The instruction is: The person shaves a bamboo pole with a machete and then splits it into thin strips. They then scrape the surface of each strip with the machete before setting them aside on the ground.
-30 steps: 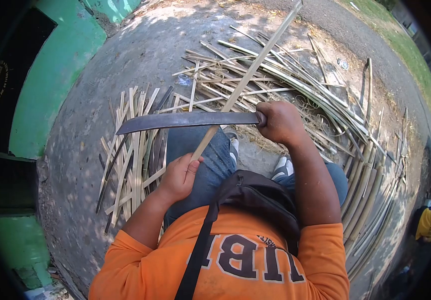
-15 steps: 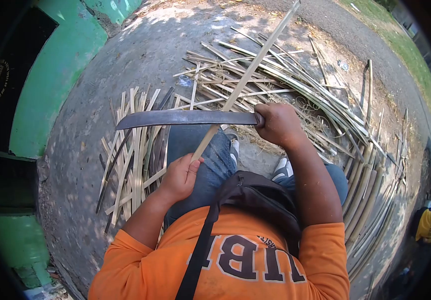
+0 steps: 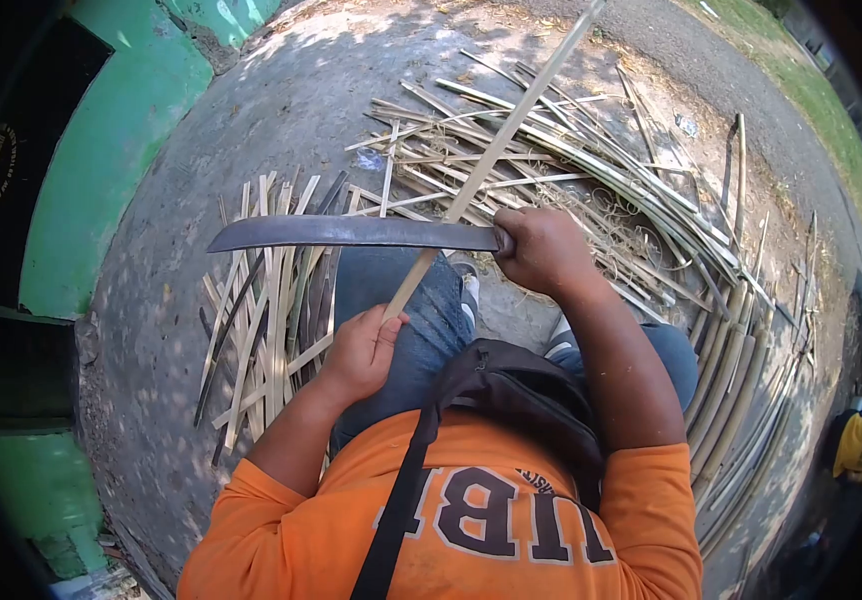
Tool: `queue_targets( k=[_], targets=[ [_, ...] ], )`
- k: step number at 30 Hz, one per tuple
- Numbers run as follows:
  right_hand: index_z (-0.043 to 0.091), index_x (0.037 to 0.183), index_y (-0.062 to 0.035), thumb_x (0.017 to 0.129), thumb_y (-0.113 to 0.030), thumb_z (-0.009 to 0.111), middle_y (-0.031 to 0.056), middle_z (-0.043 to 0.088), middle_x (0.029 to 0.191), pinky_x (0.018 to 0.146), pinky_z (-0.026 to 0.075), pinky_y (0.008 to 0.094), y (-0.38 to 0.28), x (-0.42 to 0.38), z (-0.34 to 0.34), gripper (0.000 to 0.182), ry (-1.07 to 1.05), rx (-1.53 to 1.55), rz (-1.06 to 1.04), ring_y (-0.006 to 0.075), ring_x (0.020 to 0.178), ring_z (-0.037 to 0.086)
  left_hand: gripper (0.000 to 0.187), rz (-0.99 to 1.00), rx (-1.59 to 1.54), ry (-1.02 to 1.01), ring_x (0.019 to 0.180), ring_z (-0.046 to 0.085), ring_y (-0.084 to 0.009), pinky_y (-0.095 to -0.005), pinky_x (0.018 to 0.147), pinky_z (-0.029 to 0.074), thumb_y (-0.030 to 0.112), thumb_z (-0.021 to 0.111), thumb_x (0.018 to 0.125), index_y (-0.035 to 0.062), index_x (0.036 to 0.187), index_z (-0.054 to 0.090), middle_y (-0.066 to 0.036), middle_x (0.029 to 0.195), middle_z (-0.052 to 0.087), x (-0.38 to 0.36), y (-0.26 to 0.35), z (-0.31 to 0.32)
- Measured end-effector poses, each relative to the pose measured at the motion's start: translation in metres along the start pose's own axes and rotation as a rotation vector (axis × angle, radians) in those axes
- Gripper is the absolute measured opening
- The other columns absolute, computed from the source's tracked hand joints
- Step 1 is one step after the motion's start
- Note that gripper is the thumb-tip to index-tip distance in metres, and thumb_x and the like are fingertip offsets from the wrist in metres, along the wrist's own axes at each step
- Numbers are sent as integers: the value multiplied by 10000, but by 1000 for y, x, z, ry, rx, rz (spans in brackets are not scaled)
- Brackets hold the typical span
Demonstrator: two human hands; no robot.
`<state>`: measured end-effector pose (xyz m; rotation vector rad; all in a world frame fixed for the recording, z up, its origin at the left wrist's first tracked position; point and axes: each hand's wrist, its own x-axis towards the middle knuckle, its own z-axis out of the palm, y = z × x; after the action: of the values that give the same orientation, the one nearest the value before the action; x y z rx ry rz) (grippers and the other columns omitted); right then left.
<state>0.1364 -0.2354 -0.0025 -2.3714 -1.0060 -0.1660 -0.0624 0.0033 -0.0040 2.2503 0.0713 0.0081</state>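
My right hand (image 3: 548, 250) is closed around the handle of a machete (image 3: 351, 232), whose long dark blade points left. The blade lies across a pale bamboo strip (image 3: 496, 150), a short way above my left hand. My left hand (image 3: 362, 350) grips the lower end of that strip over my left thigh, thumb along it. From there the strip slants up and to the right, past the top edge of the view. Its far part overlaps the pile of strips on the ground behind.
Cut bamboo strips (image 3: 271, 330) lie in a heap by my left leg. A larger pile of strips and shavings (image 3: 551, 165) spreads ahead. Thicker bamboo pieces (image 3: 726, 385) lie to my right. A green wall (image 3: 101, 180) stands at the left. A black bag (image 3: 526, 395) rests on my lap.
My right hand and the machete have shifted slightly left, the blade sliding across the strip. My left hand and the strip stay almost in place.
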Motion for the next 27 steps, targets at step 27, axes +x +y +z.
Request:
queue_targets(
  k=[27],
  targets=[
    [661,803,-136,780,-210,671,125,675,716,633,534,513,1,-2,7,78,-42,-86,-14,376,700,686,256,-138,-311,27,649,500,-104,-289,618,440,216,488,1112,11,1079,637,-17,734,553,-2,-17,5]
  ],
)
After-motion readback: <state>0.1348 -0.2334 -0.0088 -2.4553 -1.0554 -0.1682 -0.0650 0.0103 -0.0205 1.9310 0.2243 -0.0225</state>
